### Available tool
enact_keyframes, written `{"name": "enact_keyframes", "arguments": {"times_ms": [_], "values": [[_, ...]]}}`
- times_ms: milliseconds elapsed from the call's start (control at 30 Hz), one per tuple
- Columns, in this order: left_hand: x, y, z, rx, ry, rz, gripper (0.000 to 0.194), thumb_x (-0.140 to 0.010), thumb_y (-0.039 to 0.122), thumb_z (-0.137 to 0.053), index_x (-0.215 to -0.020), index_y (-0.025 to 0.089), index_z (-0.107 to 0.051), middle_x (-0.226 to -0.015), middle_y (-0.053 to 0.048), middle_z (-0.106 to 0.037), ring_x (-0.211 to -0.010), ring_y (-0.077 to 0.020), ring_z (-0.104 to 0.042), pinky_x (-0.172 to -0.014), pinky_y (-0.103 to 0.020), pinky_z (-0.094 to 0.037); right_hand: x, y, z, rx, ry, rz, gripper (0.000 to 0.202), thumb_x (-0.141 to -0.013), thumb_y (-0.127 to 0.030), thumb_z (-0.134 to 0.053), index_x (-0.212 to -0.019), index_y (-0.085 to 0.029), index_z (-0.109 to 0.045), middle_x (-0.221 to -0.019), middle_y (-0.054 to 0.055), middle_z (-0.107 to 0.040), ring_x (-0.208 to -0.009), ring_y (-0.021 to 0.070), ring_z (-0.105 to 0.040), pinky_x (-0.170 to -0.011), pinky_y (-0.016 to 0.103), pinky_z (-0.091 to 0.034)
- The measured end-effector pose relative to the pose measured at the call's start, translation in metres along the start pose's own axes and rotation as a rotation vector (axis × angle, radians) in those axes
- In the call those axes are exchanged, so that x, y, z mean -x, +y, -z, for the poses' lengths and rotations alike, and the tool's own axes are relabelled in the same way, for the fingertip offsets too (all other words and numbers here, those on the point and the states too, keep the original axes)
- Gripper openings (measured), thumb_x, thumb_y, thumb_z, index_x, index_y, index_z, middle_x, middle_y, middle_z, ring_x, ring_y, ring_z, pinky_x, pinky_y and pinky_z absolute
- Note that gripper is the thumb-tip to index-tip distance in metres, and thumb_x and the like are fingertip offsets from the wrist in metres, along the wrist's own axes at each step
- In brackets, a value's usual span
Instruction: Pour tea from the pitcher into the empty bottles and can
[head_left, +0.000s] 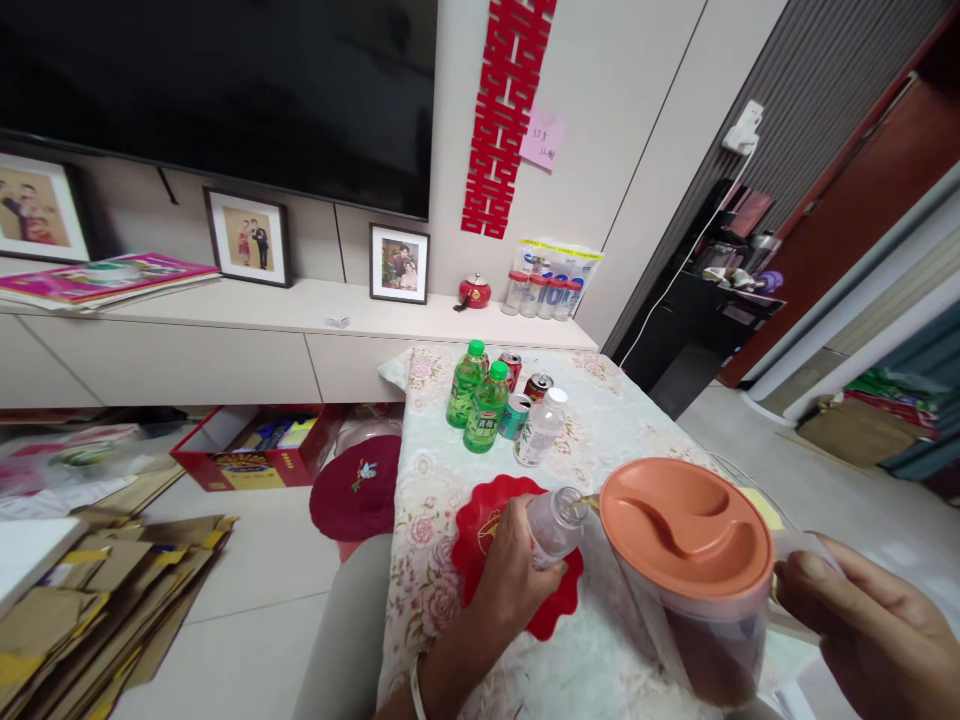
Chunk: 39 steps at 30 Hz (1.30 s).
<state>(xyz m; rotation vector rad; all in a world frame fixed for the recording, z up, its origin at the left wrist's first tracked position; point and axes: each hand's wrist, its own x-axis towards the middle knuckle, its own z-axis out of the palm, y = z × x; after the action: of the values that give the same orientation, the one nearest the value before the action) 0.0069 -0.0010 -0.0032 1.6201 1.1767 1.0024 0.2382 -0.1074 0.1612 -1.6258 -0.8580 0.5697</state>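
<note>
The right hand point(874, 605) grips the jug point(686, 575) by its handle point(799, 545) near the worktop's point(427, 590) right edge; the left hand point(514, 570) clasps the bottle point(553, 530) over the plate point(471, 545). Misaligned spout and mouth could spill liquid point(587, 499).

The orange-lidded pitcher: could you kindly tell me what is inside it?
Brown liquid shows through the translucent side; the orange lid covers the top, so whatever lies directly beneath it cannot be seen.
</note>
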Motion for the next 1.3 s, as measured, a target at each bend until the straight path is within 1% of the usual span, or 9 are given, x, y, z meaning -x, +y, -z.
{"name": "enact_keyframes", "arguments": {"times_ms": [167, 433, 667, 733, 833, 967, 1033, 1133, 1300], "values": [[0.0, -0.001, 0.0, 0.003, -0.002, -0.001, 0.064, -0.063, 0.01, -0.07, -0.12, 0.029, -0.05, -0.118, -0.007, -0.068, -0.115, -0.0334, -0.068, -0.103, -0.049, -0.056, 0.002, -0.005, -0.004, -0.022, 0.021, -0.074, 0.039, -0.044, -0.058, -0.095, -0.062, -0.026, -0.084, -0.073, 0.014, -0.076, -0.066, 0.0299, -0.067, -0.049, 0.036, -0.057], [0.001, -0.001, 0.0, 0.009, -0.004, 0.013, 0.064, -0.062, 0.012, -0.071, -0.121, 0.028, -0.05, -0.117, -0.007, -0.069, -0.115, -0.0327, -0.068, -0.104, -0.047, -0.056, 0.003, -0.006, -0.007, 0.007, 0.035, -0.053, 0.044, -0.043, -0.063, -0.093, -0.058, -0.024, -0.082, -0.062, 0.012, -0.071, -0.059, 0.025, -0.062, -0.047, 0.032, -0.053], [0.001, 0.0, 0.001, 0.029, -0.004, 0.013, 0.062, -0.063, 0.013, -0.071, -0.119, 0.03, -0.052, -0.117, -0.005, -0.07, -0.115, -0.0327, -0.068, -0.104, -0.048, -0.056, -0.003, 0.006, 0.005, -0.025, -0.025, -0.111, 0.039, -0.051, -0.058, -0.094, -0.069, -0.025, -0.086, -0.076, 0.012, -0.077, -0.071, 0.0297, -0.068, -0.053, 0.033, -0.058], [0.001, 0.0, 0.001, 0.027, 0.005, 0.01, 0.061, -0.062, 0.013, -0.072, -0.118, 0.029, -0.053, -0.116, -0.006, -0.07, -0.113, -0.0329, -0.069, -0.103, -0.048, -0.057, -0.002, 0.003, 0.002, -0.026, -0.006, -0.093, 0.039, -0.048, -0.058, -0.095, -0.067, -0.025, -0.085, -0.07, 0.011, -0.075, -0.065, 0.0275, -0.066, -0.048, 0.031, -0.055], [0.001, 0.0, 0.0, 0.02, 0.014, 0.002, 0.06, -0.062, 0.013, -0.071, -0.118, 0.027, -0.054, -0.115, -0.007, -0.07, -0.113, -0.0339, -0.069, -0.101, -0.05, -0.057, 0.002, -0.004, -0.006, -0.022, 0.021, -0.049, 0.04, -0.047, -0.061, -0.094, -0.061, -0.025, -0.083, -0.052, 0.007, -0.062, -0.048, 0.0207, -0.053, -0.038, 0.029, -0.047], [0.001, -0.001, -0.001, 0.017, 0.018, -0.007, 0.06, -0.064, 0.012, -0.07, -0.119, 0.027, -0.052, -0.116, -0.007, -0.069, -0.114, -0.0328, -0.068, -0.101, -0.05, -0.056, 0.003, -0.007, -0.008, -0.008, 0.017, -0.021, 0.041, -0.049, -0.064, -0.092, -0.065, -0.026, -0.085, -0.065, 0.012, -0.072, -0.057, 0.0272, -0.063, -0.043, 0.033, -0.052], [0.001, 0.0, 0.0, 0.026, -0.002, -0.001, 0.06, -0.064, 0.013, -0.069, -0.12, 0.026, -0.052, -0.117, -0.008, -0.069, -0.114, -0.0322, -0.068, -0.102, -0.05, -0.056, 0.002, -0.004, -0.006, 0.0, 0.004, -0.009, 0.039, -0.052, -0.063, -0.091, -0.068, -0.027, -0.086, -0.067, 0.012, -0.073, -0.06, 0.029, -0.065, -0.045, 0.034, -0.054], [0.001, 0.001, 0.002, 0.031, -0.029, 0.016, 0.059, -0.065, 0.015, -0.069, -0.12, 0.025, -0.051, -0.119, -0.009, -0.069, -0.116, -0.0331, -0.068, -0.103, -0.051, -0.055, -0.001, 0.004, -0.001, 0.009, -0.019, 0.013, 0.035, -0.057, -0.062, -0.09, -0.066, -0.029, -0.084, -0.06, 0.009, -0.068, -0.055, 0.0262, -0.06, -0.041, 0.033, -0.051], [0.0, 0.002, 0.002, 0.027, -0.035, 0.018, 0.06, -0.065, 0.017, -0.07, -0.122, 0.023, -0.052, -0.119, -0.012, -0.069, -0.116, -0.0341, -0.067, -0.103, -0.052, -0.055, -0.005, 0.011, 0.007, 0.003, -0.071, 0.012, 0.033, -0.063, -0.059, -0.089, -0.063, -0.028, -0.079, -0.058, 0.006, -0.063, -0.054, 0.0225, -0.057, -0.043, 0.03, -0.051]]}}
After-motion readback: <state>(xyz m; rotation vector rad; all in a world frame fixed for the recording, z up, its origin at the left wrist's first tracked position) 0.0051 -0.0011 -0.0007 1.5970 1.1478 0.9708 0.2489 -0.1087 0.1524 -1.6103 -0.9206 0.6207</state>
